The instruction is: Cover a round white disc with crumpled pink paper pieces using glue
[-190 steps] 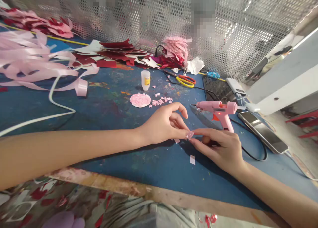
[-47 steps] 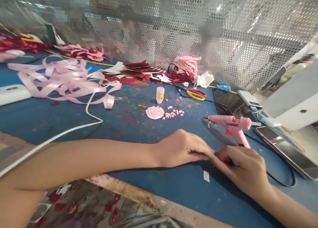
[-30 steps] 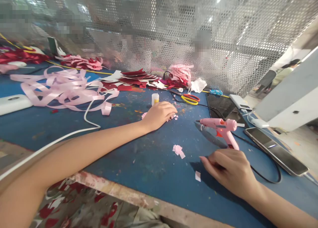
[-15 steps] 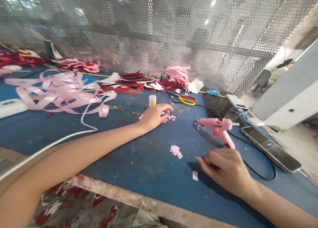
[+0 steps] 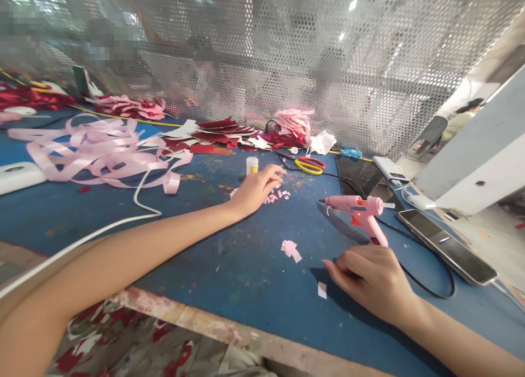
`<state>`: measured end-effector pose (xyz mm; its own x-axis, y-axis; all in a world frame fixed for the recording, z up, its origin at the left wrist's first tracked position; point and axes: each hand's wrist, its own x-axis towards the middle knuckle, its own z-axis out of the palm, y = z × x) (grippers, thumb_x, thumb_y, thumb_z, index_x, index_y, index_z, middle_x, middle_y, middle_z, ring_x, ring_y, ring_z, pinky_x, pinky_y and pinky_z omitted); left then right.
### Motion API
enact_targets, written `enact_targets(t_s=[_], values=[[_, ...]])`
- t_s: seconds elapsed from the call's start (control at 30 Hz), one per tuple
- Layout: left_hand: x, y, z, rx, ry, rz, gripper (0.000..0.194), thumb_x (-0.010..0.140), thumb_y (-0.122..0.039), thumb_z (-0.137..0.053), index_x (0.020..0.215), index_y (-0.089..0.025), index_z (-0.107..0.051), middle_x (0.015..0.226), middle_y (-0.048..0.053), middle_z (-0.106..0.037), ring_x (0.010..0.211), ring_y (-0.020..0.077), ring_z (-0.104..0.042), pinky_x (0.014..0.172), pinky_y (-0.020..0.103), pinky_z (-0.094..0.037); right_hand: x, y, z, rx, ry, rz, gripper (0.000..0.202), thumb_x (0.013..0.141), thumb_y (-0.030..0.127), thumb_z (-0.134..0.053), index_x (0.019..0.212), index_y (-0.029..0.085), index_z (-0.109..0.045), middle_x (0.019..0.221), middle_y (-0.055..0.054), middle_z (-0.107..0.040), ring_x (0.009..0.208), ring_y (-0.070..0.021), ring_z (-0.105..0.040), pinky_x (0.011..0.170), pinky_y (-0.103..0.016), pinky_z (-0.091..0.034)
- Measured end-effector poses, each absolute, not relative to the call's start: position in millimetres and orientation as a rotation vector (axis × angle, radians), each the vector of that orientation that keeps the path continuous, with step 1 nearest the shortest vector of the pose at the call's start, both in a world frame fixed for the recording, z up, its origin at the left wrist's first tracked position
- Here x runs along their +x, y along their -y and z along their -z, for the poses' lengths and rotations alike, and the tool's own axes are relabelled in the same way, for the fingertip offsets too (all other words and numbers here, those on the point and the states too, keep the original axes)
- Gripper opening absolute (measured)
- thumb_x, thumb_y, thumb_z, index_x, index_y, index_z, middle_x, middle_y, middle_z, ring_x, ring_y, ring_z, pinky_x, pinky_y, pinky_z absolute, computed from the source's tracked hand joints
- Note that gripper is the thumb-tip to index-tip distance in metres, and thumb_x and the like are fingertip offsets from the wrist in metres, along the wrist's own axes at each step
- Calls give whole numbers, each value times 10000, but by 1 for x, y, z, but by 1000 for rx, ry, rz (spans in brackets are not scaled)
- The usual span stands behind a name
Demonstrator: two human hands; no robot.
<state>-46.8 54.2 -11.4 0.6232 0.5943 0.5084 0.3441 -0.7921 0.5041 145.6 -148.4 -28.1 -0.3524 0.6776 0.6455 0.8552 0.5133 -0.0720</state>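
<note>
My left hand (image 5: 255, 192) is over small pink paper scraps (image 5: 279, 195) mid-table, fingers apart and nothing seen in them. Just behind it stands a small clear tube with a yellow label (image 5: 251, 166). My right hand (image 5: 371, 276) rests at the right front, fingers curled and closed, with nothing visible in them. Left of its thumb lies one pink square (image 5: 322, 290). A small cluster of pink pieces (image 5: 290, 250) sits between the hands. Beyond my right hand is a pink glue gun (image 5: 359, 210), its nozzle pointing left.
Pink ribbon (image 5: 94, 147) is heaped at the left, beside a white cable (image 5: 98, 237). Scissors (image 5: 309, 165), red and white strips (image 5: 213, 135) and a pink bundle (image 5: 293, 126) lie at the back. A phone (image 5: 448, 245) lies at the right, by a black cord.
The fingers of my left hand have lifted and spread a little, showing more of the scraps beneath. My right hand has stayed in place.
</note>
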Motion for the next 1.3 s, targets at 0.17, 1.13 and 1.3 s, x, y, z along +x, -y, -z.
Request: enact_targets(t_s=[0.17,1.13,1.3], values=[[-47,-53,10,2493,-746,-993,161,910,-171,-434,1056,-195,-496,926,31,-707,887,122,-663,791,236,-481,145,148,28,-1248,2135,372,311,826,172,-568,535,184,-457,449,59,-404,405,-61,-352,447,-213,-289],[-46,-54,15,2696,-710,-787,301,831,-113,-500,1111,-214,-460,852,2,-669,770,133,-635,729,251,-463,146,148,29,-1246,2152,388,312,826,178,-575,538,180,-454,452,54,-411,413,-59,-355,458,-216,-268],[-47,-53,14,2692,-645,-761,275,853,-124,-483,1112,-211,-450,853,6,-652,769,129,-626,718,244,-466,146,149,28,-1252,2147,371,308,826,177,-576,542,181,-455,457,57,-408,415,-60,-350,459,-218,-276]])
